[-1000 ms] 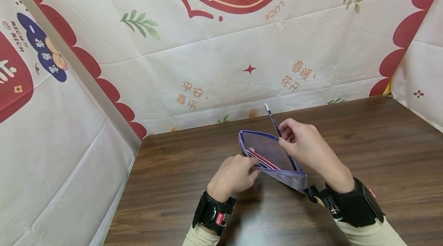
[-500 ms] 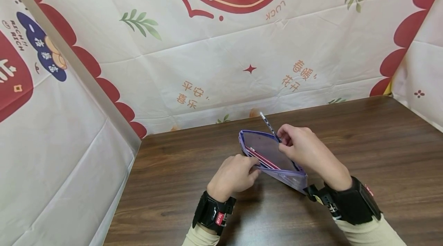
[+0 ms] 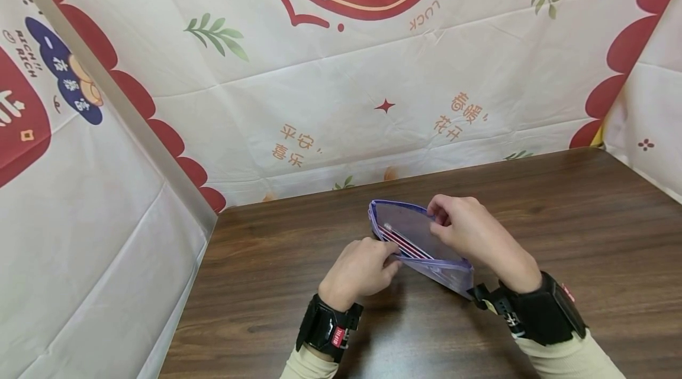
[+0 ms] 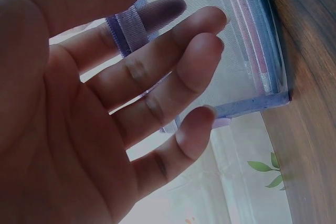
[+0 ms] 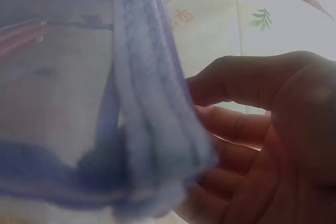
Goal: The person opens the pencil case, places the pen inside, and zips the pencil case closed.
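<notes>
A see-through purple mesh pencil case (image 3: 444,274) stands with its mouth spread wide on the table. Inside lie several pencils (image 3: 407,244), red-and-white striped ones and a dark one among them. My left hand (image 3: 359,269) pinches the near rim; in the left wrist view the index finger (image 4: 165,13) shows through the mesh, the thumb on the other side. At the far rim my right hand (image 3: 466,225) has thumb and index finger slightly apart, with no pencil between them. The right wrist view shows its fingers (image 5: 231,124) beside the zipper edge (image 5: 152,93), blurred.
The brown wooden table (image 3: 256,284) reaches back to a white printed cloth (image 3: 330,83). Another cloth-covered panel (image 3: 106,219) stands along the left side, and a further cloth wall (image 3: 647,112) rises at the right. Both wrists wear black straps (image 3: 549,311).
The dark patterned pencil that my right hand held upright sank into the pencil case and left the fingers. My right hand lowered slightly; the left hand stayed on the rim.
</notes>
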### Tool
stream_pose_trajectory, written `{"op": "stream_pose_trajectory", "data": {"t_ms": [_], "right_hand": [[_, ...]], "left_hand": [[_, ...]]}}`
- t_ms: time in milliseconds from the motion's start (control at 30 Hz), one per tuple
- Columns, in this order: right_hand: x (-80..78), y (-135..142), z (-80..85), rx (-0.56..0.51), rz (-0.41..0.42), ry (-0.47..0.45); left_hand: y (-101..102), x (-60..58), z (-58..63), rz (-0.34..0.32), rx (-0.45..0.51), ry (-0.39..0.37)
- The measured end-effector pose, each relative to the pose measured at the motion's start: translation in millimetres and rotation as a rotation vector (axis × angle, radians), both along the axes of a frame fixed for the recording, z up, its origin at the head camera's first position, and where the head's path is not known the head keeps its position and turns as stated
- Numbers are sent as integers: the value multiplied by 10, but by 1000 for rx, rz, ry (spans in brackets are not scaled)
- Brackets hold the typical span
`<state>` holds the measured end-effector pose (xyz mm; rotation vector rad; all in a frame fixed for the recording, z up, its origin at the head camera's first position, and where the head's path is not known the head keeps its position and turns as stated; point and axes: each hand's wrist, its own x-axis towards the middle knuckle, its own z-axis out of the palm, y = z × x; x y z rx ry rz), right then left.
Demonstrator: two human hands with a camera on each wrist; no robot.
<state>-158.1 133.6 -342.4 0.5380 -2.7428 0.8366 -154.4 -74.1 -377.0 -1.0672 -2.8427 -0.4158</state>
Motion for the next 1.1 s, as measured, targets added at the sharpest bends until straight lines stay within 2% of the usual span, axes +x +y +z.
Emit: {"op": "stream_pose_trajectory", "data": {"t_ms": [700, 1100], "right_hand": [[29, 82, 68, -13, 0, -16], [71, 229, 39, 22, 5, -53]], "left_hand": [[8, 9, 18, 3, 0, 21], [23, -9, 2, 50, -30, 50]]}}
